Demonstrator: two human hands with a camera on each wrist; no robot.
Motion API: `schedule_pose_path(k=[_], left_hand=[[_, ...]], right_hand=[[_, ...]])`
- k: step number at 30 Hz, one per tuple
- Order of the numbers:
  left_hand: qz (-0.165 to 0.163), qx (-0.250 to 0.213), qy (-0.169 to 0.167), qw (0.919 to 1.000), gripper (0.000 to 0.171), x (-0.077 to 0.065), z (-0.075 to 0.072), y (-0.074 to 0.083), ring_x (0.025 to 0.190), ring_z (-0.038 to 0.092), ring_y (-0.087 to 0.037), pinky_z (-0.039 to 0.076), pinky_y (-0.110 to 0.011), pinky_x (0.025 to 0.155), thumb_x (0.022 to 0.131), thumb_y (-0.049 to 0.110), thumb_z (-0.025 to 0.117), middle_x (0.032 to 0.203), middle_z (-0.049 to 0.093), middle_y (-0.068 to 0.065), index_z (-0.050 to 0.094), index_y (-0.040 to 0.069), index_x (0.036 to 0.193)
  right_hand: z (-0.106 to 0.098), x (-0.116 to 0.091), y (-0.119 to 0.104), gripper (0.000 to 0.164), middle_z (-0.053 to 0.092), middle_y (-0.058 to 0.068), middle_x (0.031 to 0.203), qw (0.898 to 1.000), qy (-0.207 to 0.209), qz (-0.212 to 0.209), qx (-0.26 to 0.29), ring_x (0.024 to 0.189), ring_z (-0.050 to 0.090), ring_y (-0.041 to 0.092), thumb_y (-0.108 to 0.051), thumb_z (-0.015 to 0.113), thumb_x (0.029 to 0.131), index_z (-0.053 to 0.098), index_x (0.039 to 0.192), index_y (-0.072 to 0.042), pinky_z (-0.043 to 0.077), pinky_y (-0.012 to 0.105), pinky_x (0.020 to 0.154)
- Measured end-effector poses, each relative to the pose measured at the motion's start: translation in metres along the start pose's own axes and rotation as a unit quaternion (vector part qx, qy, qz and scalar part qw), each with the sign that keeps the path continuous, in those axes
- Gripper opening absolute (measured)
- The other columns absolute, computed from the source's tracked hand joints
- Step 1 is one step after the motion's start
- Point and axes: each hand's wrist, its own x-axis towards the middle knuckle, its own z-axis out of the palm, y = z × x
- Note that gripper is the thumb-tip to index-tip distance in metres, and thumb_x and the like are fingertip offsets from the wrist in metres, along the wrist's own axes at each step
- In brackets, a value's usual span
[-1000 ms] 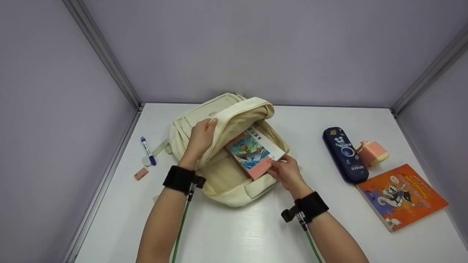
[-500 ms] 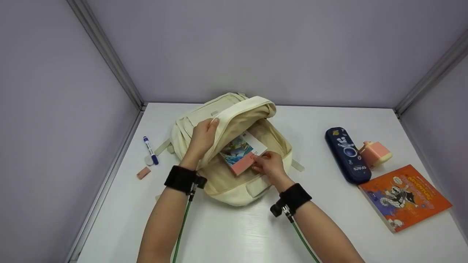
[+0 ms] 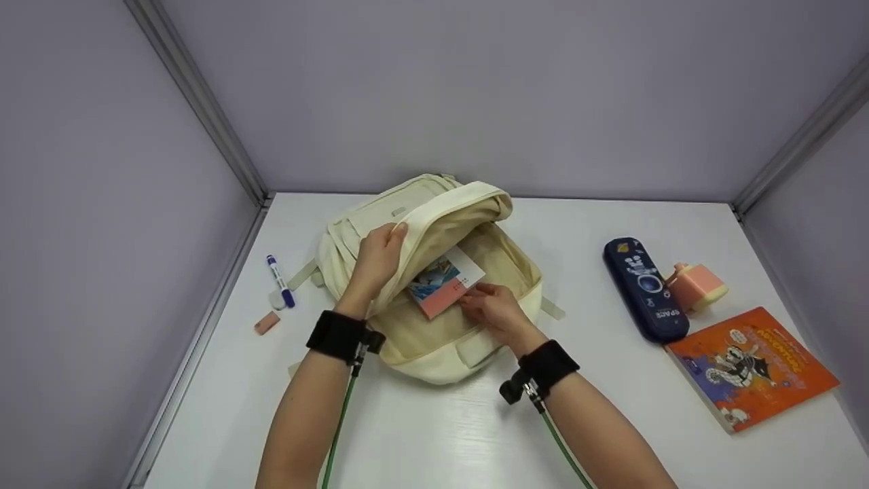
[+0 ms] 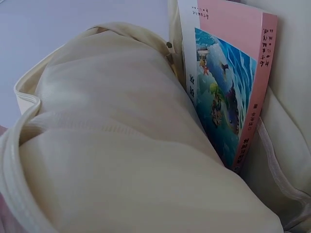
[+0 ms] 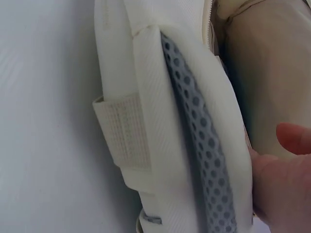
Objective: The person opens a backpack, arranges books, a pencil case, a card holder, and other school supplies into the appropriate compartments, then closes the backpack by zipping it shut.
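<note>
A cream backpack [image 3: 434,363] lies on the white table with its main compartment gaping. My left hand [image 3: 377,258] grips the edge of its flap and holds it raised. Inside the bag leans a paperback book [image 3: 445,285] with a sea picture, a white band and a pink cover edge; the flap hides part of it. In the left wrist view the book [image 4: 226,92] stands tilted against the lining. My right hand [image 3: 495,309] is inside the opening, fingertips right at the book's lower edge. The right wrist view shows its thumb [image 5: 294,138] lifted away from the other fingers.
On the right lie a navy pencil case [image 3: 645,288], a pink and yellow sharpener-like object [image 3: 697,285] and an orange book [image 3: 753,370]. At left are a blue-and-white marker [image 3: 280,282], a small pale round item [image 3: 276,299] and a pinkish eraser-like block [image 3: 267,322]. Grey panels surround the table.
My right hand has moved left and into the bag, sliding the book deeper under the flap, and its thumb is now off the cover. My left hand keeps its hold on the flap.
</note>
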Motion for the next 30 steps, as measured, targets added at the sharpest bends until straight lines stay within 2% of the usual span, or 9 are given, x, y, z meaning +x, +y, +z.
schedule_pose_path(k=[4,6,11,13,15,17,22,27,30], left_hand=[[-0.008,-0.012,-0.006,0.9999,0.039,0.0,0.0,-0.002,0.059,0.027,-0.016,0.026,-0.03,0.06,0.105,0.028,0.047,0.064,0.028,0.001,0.039,0.013,0.07],[-0.013,-0.019,-0.008,0.9997,0.039,0.001,-0.001,-0.003,0.06,0.027,-0.015,0.026,-0.03,0.06,0.106,0.028,0.046,0.065,0.029,0.001,0.04,0.013,0.07],[-0.028,-0.029,-0.017,0.9991,0.039,0.004,-0.004,-0.005,0.06,0.028,-0.015,0.027,-0.03,0.06,0.106,0.029,0.045,0.065,0.029,0.0,0.04,0.012,0.071],[-0.033,-0.03,-0.025,0.9987,0.04,0.005,-0.006,-0.006,0.06,0.028,-0.016,0.027,-0.03,0.061,0.106,0.031,0.044,0.066,0.028,0.0,0.039,0.012,0.072],[-0.036,-0.033,-0.028,0.9984,0.039,0.006,-0.007,-0.007,0.061,0.029,-0.016,0.028,-0.031,0.062,0.106,0.031,0.044,0.066,0.028,0.0,0.039,0.012,0.072],[-0.039,-0.035,-0.03,0.9982,0.039,0.007,-0.008,-0.008,0.061,0.028,-0.016,0.027,-0.031,0.062,0.106,0.032,0.043,0.067,0.027,0.0,0.039,0.012,0.073],[-0.039,-0.038,-0.025,0.9982,0.04,0.006,-0.009,-0.009,0.06,0.027,-0.015,0.026,-0.031,0.061,0.106,0.031,0.044,0.066,0.027,0.0,0.038,0.011,0.073],[-0.04,-0.039,-0.021,0.9982,0.04,0.006,-0.009,-0.009,0.059,0.028,-0.015,0.028,-0.03,0.061,0.106,0.031,0.045,0.065,0.028,0.0,0.039,0.011,0.072],[-0.042,-0.038,-0.023,0.9981,0.04,0.007,-0.01,-0.01,0.059,0.029,-0.015,0.028,-0.03,0.061,0.106,0.031,0.045,0.065,0.028,0.0,0.039,0.011,0.072]], right_hand=[[-0.002,-0.001,-0.003,0.049,0.051,0.03,0.133,0.999,-0.025,0.015,-0.017,0.117,0.055,0.032,0.005,0.051,0.096,0.035,0.14,0.017,0.037,0.045,0.106],[-0.002,-0.004,-0.005,0.052,0.05,0.031,0.131,0.999,-0.028,0.018,-0.03,0.112,0.056,0.03,0.002,0.053,0.095,0.033,0.14,0.019,0.039,0.045,0.104],[-0.006,-0.016,-0.013,0.067,0.032,0.035,0.145,0.997,-0.043,0.002,-0.07,0.129,0.044,0.036,-0.003,0.052,0.096,0.014,0.146,0.02,0.035,0.047,0.107],[-0.011,-0.022,-0.018,0.065,0.029,0.035,0.148,0.993,-0.049,-0.013,-0.109,0.133,0.039,0.04,-0.005,0.052,0.096,0.018,0.147,0.018,0.035,0.048,0.107],[-0.02,-0.029,-0.026,0.061,0.033,0.034,0.147,0.986,-0.046,-0.03,-0.157,0.133,0.04,0.041,-0.007,0.053,0.097,0.025,0.147,0.015,0.037,0.047,0.106],[-0.031,-0.037,-0.036,0.057,0.04,0.033,0.142,0.974,-0.032,-0.053,-0.22,0.13,0.044,0.041,-0.009,0.055,0.097,0.033,0.145,0.011,0.04,0.046,0.103],[-0.069,-0.063,-0.063,0.052,0.048,0.031,0.137,0.933,0.031,-0.114,-0.34,0.123,0.051,0.043,-0.014,0.058,0.098,0.04,0.143,0.008,0.044,0.048,0.098],[-0.11,-0.09,-0.088,0.053,0.046,0.032,0.138,0.886,0.131,-0.161,-0.415,0.122,0.051,0.046,-0.015,0.06,0.098,0.04,0.142,0.01,0.043,0.052,0.098],[-0.138,-0.105,-0.1,0.059,0.043,0.034,0.139,0.854,0.204,-0.154,-0.452,0.122,0.049,0.048,-0.02,0.058,0.1,0.035,0.144,0.011,0.041,0.054,0.099]])
